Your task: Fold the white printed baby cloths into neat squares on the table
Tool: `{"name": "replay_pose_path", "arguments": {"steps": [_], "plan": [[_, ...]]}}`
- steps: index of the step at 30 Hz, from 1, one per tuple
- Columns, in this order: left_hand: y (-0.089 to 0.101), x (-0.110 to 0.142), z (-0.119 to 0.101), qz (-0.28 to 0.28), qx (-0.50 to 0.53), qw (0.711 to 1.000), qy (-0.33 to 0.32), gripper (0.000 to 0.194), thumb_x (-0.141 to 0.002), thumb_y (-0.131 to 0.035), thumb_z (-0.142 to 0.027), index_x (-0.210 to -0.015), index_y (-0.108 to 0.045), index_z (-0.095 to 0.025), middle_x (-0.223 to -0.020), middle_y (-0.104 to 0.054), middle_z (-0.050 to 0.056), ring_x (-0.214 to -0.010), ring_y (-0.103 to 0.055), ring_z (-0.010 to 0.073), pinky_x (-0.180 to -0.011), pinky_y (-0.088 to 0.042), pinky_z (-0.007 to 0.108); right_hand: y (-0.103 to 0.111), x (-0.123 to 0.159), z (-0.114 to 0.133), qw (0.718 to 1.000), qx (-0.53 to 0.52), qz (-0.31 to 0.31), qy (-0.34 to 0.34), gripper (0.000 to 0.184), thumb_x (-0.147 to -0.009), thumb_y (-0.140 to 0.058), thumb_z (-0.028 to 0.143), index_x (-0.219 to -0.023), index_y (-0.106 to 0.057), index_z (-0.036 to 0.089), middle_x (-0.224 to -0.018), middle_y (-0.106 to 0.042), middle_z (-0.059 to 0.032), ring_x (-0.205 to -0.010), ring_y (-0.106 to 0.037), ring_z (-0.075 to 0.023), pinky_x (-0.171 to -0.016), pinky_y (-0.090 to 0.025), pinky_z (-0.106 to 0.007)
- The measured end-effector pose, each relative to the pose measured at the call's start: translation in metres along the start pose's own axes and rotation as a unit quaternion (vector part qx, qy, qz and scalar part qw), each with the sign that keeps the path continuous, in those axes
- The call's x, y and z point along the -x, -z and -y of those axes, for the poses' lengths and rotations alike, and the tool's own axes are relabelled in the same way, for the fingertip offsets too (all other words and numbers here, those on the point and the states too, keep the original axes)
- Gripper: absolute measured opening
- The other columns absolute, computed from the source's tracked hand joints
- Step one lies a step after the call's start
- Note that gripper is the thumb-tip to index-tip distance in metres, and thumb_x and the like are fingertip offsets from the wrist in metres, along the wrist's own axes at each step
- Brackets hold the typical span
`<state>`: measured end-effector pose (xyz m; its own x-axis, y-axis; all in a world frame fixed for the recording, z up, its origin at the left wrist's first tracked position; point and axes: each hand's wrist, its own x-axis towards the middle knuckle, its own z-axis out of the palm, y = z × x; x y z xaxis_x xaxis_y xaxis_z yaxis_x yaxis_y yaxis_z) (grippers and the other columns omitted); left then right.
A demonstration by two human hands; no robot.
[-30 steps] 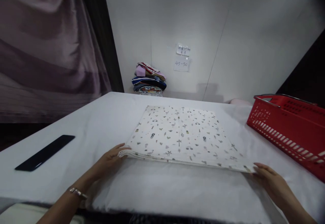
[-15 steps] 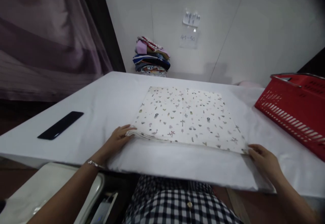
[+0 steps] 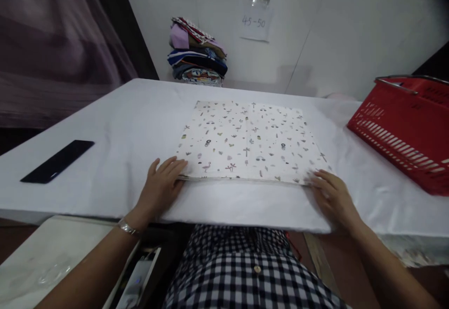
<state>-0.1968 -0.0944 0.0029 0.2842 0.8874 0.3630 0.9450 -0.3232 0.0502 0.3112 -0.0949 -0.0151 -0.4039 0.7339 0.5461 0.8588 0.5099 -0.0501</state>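
Note:
A folded white cloth with small prints of palm trees, flamingos and rainbows lies flat on the table, its layered near edge towards me. My left hand rests at its near left corner, fingers stretched out and apart on the fabric, thumb side hidden in part. At the near right corner, my right hand touches the cloth with its fingers extended; the fingertips are slightly blurred. Neither hand is closed on the cloth.
The white-covered table carries a dark flat slab at left and a red plastic basket at right. Behind it rises a stack of folded fabrics against the wall. A white stool stands at lower left.
Both hands have gone from gripping the near corners to lying on them with fingers extended. The cloth's near edge, curled at left before, is now straighter. The view has tilted down.

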Motion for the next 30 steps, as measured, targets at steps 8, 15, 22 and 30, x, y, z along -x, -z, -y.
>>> {"name": "replay_pose_path", "arguments": {"steps": [8, 15, 22, 30], "plan": [[-0.007, -0.043, -0.06, 0.022, 0.016, 0.985, -0.169, 0.036, -0.087, -0.037, -0.009, -0.116, -0.054, -0.019, -0.113, -0.062, 0.008, -0.109, -0.052, 0.0212, -0.103, -0.028, 0.047, -0.02, -0.057, 0.044, 0.985, -0.077, 0.111, 0.106, 0.028, -0.086, -0.047, 0.015, -0.112, -0.055, 0.018, -0.115, -0.058, -0.0122, -0.107, -0.051, -0.0249, -0.09, -0.04, -0.045], [-0.027, -0.075, -0.106, 0.006, 0.016, 0.969, -0.245, 0.029, -0.089, -0.036, -0.009, -0.111, -0.054, -0.018, -0.1, -0.061, 0.007, -0.095, -0.052, 0.0185, -0.091, -0.035, 0.038, -0.029, -0.074, 0.063, 0.978, -0.082, 0.139, 0.134, 0.031, -0.085, -0.046, 0.015, -0.115, -0.053, 0.019, -0.115, -0.057, -0.0114, -0.104, -0.051, -0.0244, -0.087, -0.04, -0.042], [-0.039, -0.093, -0.122, 0.049, 0.054, 0.976, -0.205, 0.021, -0.087, -0.04, -0.013, -0.101, -0.055, -0.017, -0.095, -0.063, 0.005, -0.086, -0.055, 0.0182, -0.075, -0.042, 0.032, -0.034, -0.084, 0.076, 0.977, -0.07, 0.145, 0.136, 0.033, -0.083, -0.046, 0.015, -0.116, -0.051, 0.017, -0.112, -0.059, -0.0115, -0.101, -0.052, -0.0234, -0.085, -0.04, -0.038], [-0.043, -0.092, -0.109, 0.079, 0.181, 0.971, -0.134, 0.027, -0.092, -0.036, -0.028, -0.111, -0.053, -0.022, -0.098, -0.065, 0.002, -0.09, -0.057, 0.0172, -0.078, -0.045, 0.032, -0.049, -0.079, 0.075, 0.99, -0.066, 0.081, 0.089, 0.032, -0.083, -0.044, 0.013, -0.115, -0.05, 0.016, -0.107, -0.061, -0.0115, -0.098, -0.055, -0.0235, -0.082, -0.044, -0.039]]}}
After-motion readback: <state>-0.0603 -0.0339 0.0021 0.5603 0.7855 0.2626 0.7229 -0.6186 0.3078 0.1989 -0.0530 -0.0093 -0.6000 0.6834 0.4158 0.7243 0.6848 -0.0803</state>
